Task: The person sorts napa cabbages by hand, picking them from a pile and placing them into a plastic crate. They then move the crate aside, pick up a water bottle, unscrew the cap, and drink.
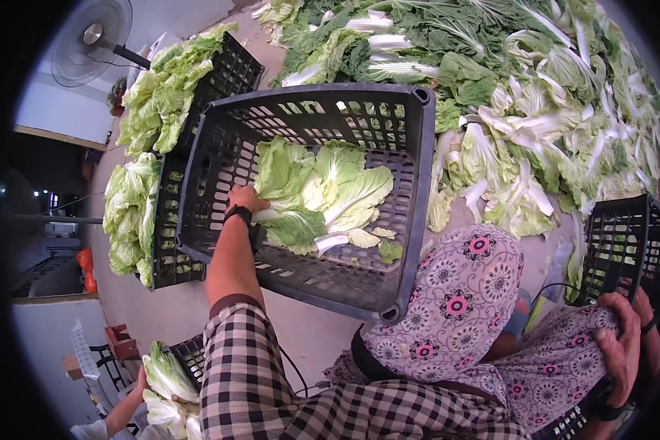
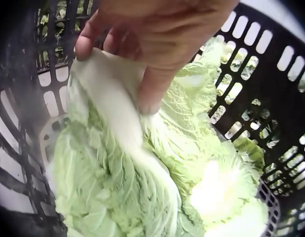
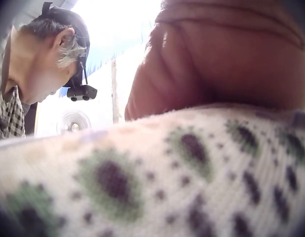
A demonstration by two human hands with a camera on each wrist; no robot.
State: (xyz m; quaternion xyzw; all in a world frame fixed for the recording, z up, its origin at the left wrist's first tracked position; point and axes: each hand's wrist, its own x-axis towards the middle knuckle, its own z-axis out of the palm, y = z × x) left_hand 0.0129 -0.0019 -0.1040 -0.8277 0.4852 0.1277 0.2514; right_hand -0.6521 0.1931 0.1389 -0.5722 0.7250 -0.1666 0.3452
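Observation:
My left hand (image 1: 246, 199) reaches into a black plastic crate (image 1: 424, 169) and pinches the thick white stem of a napa cabbage leaf (image 2: 113, 98). Thumb and fingers lie on opposite sides of that stem in the left wrist view. Several more pale green cabbage leaves (image 1: 359, 192) lie on the crate's slotted bottom, beside the held one. On the flower-patterned cloth over the knee (image 1: 564, 337) rests my right hand (image 1: 617, 345), its fingers loosely bent and holding nothing. The right wrist view shows only part of this hand (image 3: 226, 64), close over the patterned cloth.
A large heap of cabbage leaves (image 1: 491, 66) covers the floor beyond the crate. Crates piled with leaves (image 1: 165, 95) stand at the left, near a fan (image 1: 93, 33). Another crate (image 1: 631, 242) is at the right. At lower left, another person's hand touches whole cabbages (image 1: 170, 389).

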